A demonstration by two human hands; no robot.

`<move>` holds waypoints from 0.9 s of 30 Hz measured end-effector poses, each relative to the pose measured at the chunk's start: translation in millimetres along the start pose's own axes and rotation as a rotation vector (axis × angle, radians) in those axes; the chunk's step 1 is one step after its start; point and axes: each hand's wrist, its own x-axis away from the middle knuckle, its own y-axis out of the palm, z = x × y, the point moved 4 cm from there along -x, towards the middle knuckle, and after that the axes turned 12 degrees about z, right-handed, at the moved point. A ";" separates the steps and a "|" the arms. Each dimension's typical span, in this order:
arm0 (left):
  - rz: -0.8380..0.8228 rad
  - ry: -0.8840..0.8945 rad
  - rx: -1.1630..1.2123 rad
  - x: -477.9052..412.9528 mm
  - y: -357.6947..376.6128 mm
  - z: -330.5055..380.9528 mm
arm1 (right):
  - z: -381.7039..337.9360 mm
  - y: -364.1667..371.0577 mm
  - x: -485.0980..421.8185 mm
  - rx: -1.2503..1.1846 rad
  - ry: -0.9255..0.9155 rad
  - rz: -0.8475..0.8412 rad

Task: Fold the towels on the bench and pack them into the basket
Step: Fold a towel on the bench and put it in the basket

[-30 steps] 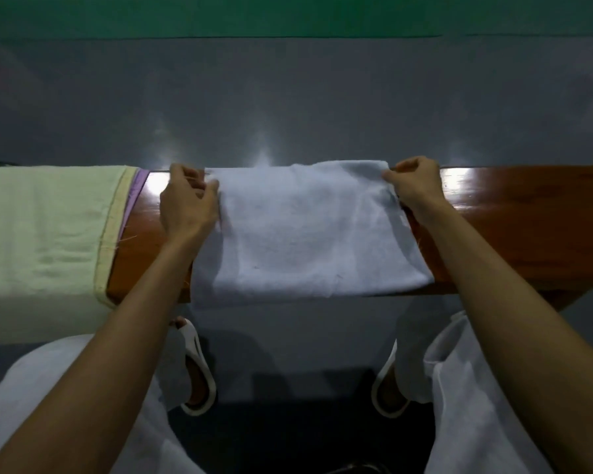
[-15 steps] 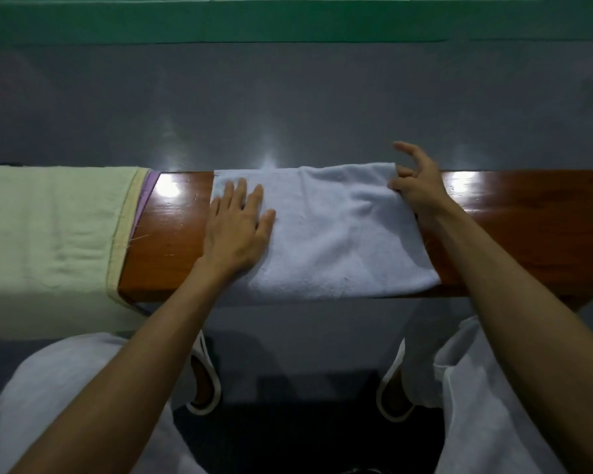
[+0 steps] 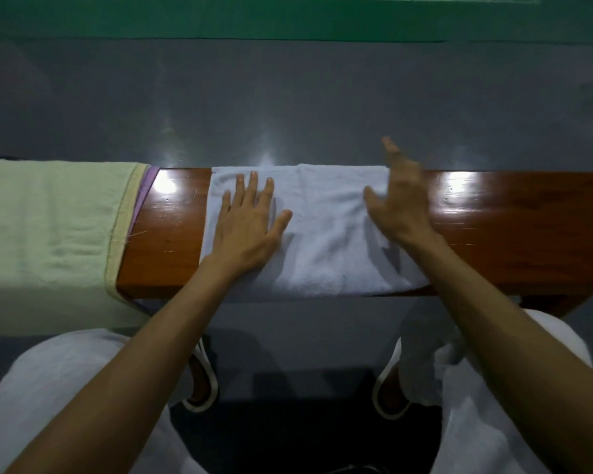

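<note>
A pale blue towel (image 3: 326, 234), folded into a rectangle, lies across the glossy wooden bench (image 3: 514, 234). My left hand (image 3: 249, 222) presses flat on the towel's left part with fingers spread. My right hand (image 3: 399, 200) is over the towel's right edge, fingers straight and blurred, holding nothing. Whether it touches the cloth I cannot tell. A pale green towel (image 3: 48, 234) hangs over the bench's left end, with a purple cloth edge (image 3: 144, 196) showing beneath it. No basket is in view.
Bare bench wood shows between the two towels and to the right of the blue one. Grey floor and a green court strip (image 3: 288, 18) lie beyond the bench. My knees in white trousers and white sandals are below the front edge.
Both hands let go of the towel's far corners. The left hand moved onto the towel and pressed flat. The right hand opened and lifted at the right edge.
</note>
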 end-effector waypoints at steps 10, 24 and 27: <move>-0.038 -0.007 -0.060 14.6 13.3 -10.8 | -16.8 47.9 56.3 0.256 -0.212 -0.480; -0.070 -0.047 -0.116 30.7 -6.7 -28.1 | 26.2 19.8 59.1 0.388 0.049 -0.434; -0.072 -0.046 -0.110 37.9 -6.8 -27.3 | 27.7 15.5 65.2 0.394 0.034 -0.446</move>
